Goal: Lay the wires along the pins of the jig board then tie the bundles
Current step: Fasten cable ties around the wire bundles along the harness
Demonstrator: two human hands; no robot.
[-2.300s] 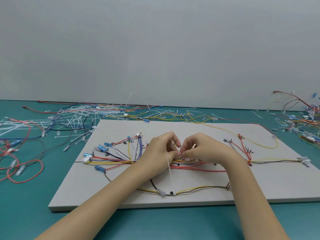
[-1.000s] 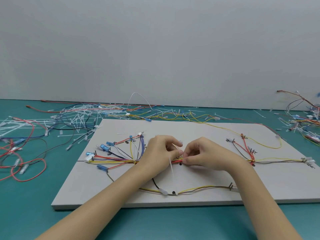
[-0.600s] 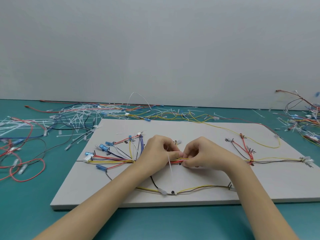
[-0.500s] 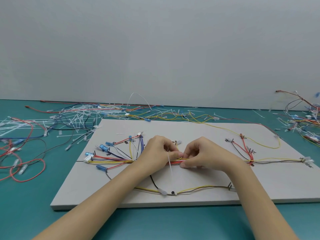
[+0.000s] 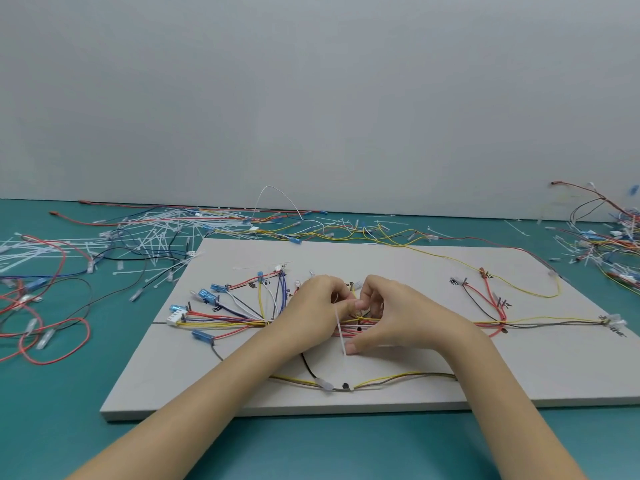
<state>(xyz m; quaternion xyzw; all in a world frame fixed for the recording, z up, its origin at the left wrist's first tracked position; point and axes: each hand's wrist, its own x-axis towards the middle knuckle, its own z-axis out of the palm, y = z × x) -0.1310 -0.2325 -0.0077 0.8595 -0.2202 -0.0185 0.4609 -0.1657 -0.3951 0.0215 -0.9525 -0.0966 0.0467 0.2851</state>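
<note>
A pale grey jig board (image 5: 398, 271) lies on the teal table. Red, yellow, blue and black wires (image 5: 235, 320) run along its pins, fanning out at the left and branching at the right (image 5: 491, 306). Both hands meet over the middle bundle (image 5: 363, 322). My left hand (image 5: 315, 306) pinches a white cable tie (image 5: 341, 334) at the bundle, and the tie's tail hangs toward me. My right hand (image 5: 388, 313) is curled over the bundle, its thumb touching the tail's lower end. A yellow and grey wire (image 5: 381, 381) curves along the board's near edge.
Several loose white cable ties (image 5: 152, 237) and spare wires lie at the back left. Red wire loops (image 5: 45, 341) lie at the far left. Another tangle of wires (image 5: 606, 244) sits at the right edge. A grey wall stands behind the table.
My right thumb has moved down along the tie's tail toward me. My left hand stays pinched at the bundle. The wires on the board have not shifted.
</note>
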